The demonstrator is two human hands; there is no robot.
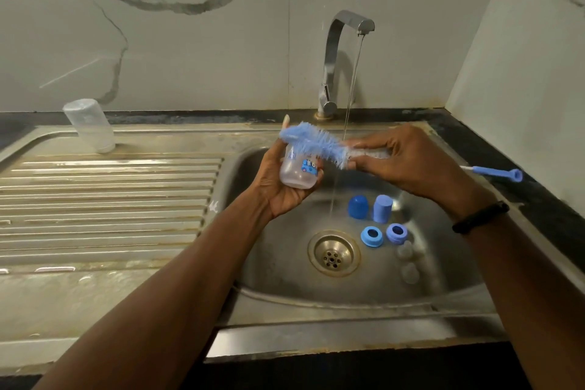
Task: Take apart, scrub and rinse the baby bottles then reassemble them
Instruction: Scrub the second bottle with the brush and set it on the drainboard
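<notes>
At upper left one bottle (89,125) drains upside down, seemingly washed, while at centre the left hand (282,184) grips the second bottle (298,171), the right hand (408,161) pinches the brush (319,145), and caps (358,206), rings (372,235) and teats (405,251) await below right.

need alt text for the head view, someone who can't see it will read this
Over a steel sink, the left hand holds a clear baby bottle while the right hand grips a blue bottle brush near its mouth. The tap runs; blue caps, rings and clear teats lie in the basin.
</notes>
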